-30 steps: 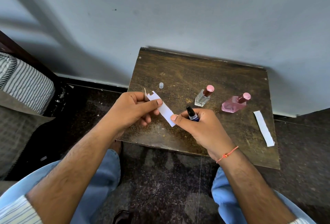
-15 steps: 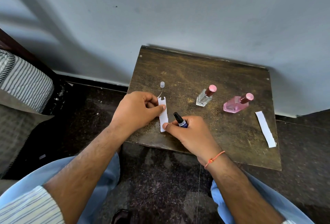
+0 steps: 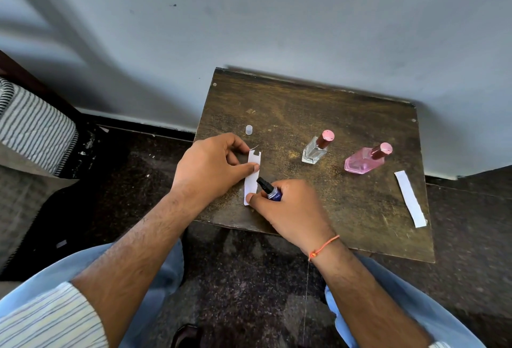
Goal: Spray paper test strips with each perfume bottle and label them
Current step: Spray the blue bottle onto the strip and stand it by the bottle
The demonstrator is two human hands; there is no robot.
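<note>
A white paper strip lies lengthwise near the left front of the small wooden table. My left hand pinches the strip's upper part with its thumb on top. My right hand grips a small dark blue spray bottle with a black nozzle, and one fingertip touches the strip's lower end. A clear bottle with a pink cap and a pink bottle stand further right. A second paper strip lies at the table's right edge.
A small clear cap stands behind my left hand. The table is set against a pale wall. Dark speckled floor surrounds it, and a striped cushion sits at the far left. My knees in light blue trousers are below.
Both hands have brought the strip down from the air and turned it lengthwise onto the table. The blue bottle has moved left with my right hand.
</note>
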